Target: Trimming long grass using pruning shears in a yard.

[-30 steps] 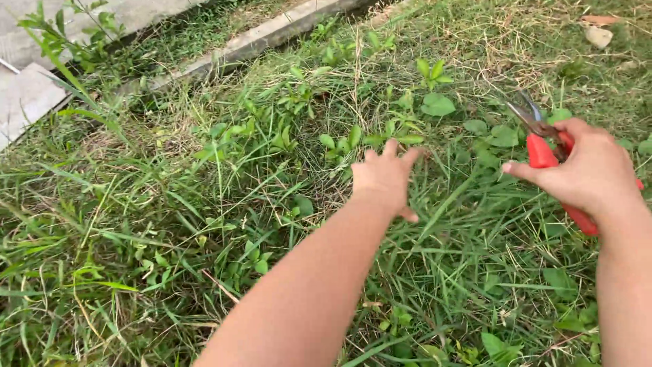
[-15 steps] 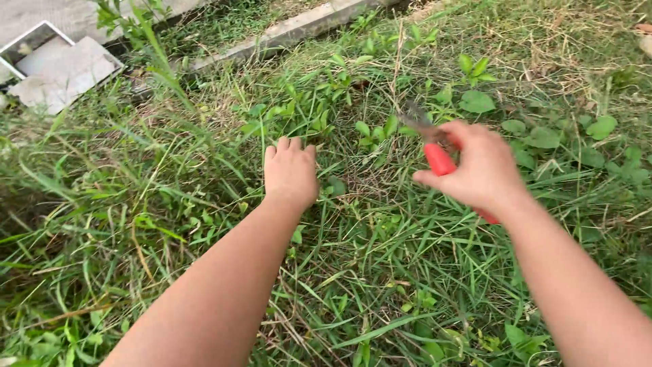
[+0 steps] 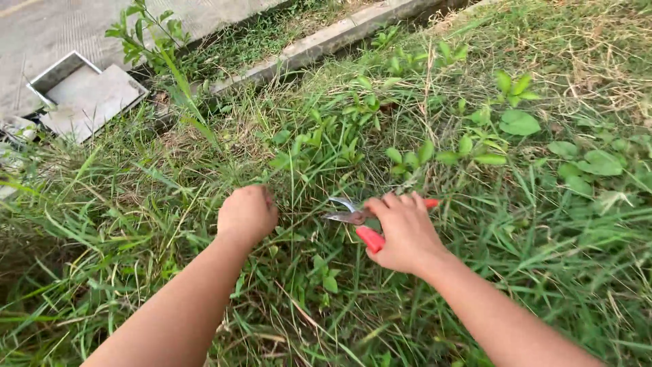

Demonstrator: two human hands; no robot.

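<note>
My left hand (image 3: 248, 213) is closed in a fist around a tuft of long green grass (image 3: 292, 170) near the ground. My right hand (image 3: 406, 231) grips red-handled garden shears (image 3: 360, 221). Their metal blades are apart and point left toward the tuft, a little to the right of my left hand. Both forearms reach in from the bottom of the view.
Tall grass and broad-leaved weeds (image 3: 519, 122) cover the ground all around. A concrete kerb (image 3: 326, 42) runs along the top, with pavement behind it. A flat grey slab (image 3: 85, 95) lies at the top left beside a leafy shoot (image 3: 146, 34).
Both hands have moved left and down into the grass. My left hand went from spread fingers to a fist on a tuft. The shears now point left at it.
</note>
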